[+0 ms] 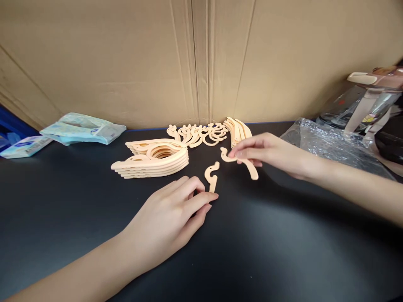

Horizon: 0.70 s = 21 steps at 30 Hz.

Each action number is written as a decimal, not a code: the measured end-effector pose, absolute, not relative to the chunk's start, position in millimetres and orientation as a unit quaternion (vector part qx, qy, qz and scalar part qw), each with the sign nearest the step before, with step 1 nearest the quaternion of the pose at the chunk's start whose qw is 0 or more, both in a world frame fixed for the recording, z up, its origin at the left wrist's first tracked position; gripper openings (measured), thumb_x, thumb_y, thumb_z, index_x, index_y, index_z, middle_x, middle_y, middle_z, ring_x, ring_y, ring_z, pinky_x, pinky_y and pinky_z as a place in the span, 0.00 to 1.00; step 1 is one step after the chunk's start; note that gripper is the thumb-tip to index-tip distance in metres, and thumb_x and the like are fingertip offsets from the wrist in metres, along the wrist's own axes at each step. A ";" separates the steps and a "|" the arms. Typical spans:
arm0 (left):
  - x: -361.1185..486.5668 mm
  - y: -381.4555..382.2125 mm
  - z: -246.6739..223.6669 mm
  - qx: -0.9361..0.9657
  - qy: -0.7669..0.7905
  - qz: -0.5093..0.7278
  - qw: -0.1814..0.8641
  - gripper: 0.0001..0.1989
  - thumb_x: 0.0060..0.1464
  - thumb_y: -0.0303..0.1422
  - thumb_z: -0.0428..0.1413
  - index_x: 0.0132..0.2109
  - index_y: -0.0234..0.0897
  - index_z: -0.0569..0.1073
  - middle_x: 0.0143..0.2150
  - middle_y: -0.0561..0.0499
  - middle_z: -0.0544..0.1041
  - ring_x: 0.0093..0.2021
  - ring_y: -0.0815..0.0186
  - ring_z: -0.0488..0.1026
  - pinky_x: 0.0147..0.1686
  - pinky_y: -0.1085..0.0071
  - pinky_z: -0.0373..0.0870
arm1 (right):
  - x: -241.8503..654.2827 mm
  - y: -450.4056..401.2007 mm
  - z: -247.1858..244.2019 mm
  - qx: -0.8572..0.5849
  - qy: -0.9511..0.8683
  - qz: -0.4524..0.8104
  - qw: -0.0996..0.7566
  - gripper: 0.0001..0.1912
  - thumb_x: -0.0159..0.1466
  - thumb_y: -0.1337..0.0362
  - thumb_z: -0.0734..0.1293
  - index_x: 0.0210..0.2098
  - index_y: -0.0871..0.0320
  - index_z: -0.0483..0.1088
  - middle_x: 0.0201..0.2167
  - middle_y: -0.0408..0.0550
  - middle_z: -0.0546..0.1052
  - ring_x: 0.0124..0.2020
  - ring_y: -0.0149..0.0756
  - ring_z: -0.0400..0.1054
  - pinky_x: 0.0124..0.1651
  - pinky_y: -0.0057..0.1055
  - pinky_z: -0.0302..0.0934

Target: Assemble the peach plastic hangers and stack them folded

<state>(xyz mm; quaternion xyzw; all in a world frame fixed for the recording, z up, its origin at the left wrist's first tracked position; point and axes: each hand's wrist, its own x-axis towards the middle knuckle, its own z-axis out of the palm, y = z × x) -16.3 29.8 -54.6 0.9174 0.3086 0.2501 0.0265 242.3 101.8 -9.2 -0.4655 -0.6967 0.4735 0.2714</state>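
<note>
My left hand [176, 209] is low over the black table, its fingers closed at the lower end of a small peach-coloured hook [211, 172]. The hook's curved top points away from me; its bottom end is hidden behind a finger. Farther right, my right hand [266, 153] pinches a curved peach hanger piece [250, 167] with a bent, knobbed end to the left. Left of the hook lies a stack of flat peach hanger parts [151, 170] with a rounded opening. Behind, loose hooks [197, 133] lie in a row beside several curved hanger arms [237, 130].
A light blue soft pack [83, 128] and a smaller white-and-blue pack [27, 147] lie at the left. Crumpled clear plastic [327, 140] and a clear jug with a pink lid [374, 98] stand at the right. Cardboard [126, 63] walls the back of the table.
</note>
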 end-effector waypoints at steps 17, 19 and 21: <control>-15.6 30.2 -48.8 0.926 0.289 0.229 0.078 0.10 0.69 0.28 0.50 0.53 0.40 0.72 0.52 0.52 0.77 0.50 0.64 0.72 0.49 0.67 0.66 | 224.5 73.8 -39.5 -0.406 -0.726 0.479 0.279 0.08 0.62 0.58 0.72 0.38 0.54 0.80 0.36 0.43 0.82 0.38 0.34 0.74 0.44 0.32 0.66; -15.9 29.4 -48.1 0.924 0.292 0.234 0.075 0.10 0.69 0.28 0.50 0.52 0.40 0.72 0.50 0.52 0.78 0.49 0.64 0.73 0.48 0.67 0.66 | 222.0 75.6 -40.5 -0.400 -0.745 0.461 0.271 0.08 0.63 0.58 0.71 0.39 0.55 0.79 0.36 0.42 0.81 0.37 0.33 0.71 0.42 0.31 0.64; -16.1 28.9 -47.6 0.920 0.303 0.237 0.069 0.09 0.69 0.27 0.50 0.52 0.40 0.72 0.48 0.53 0.77 0.47 0.64 0.72 0.46 0.66 0.66 | 220.7 77.2 -42.1 -0.392 -0.760 0.443 0.270 0.09 0.64 0.57 0.71 0.39 0.55 0.78 0.36 0.42 0.80 0.36 0.32 0.70 0.41 0.31 0.63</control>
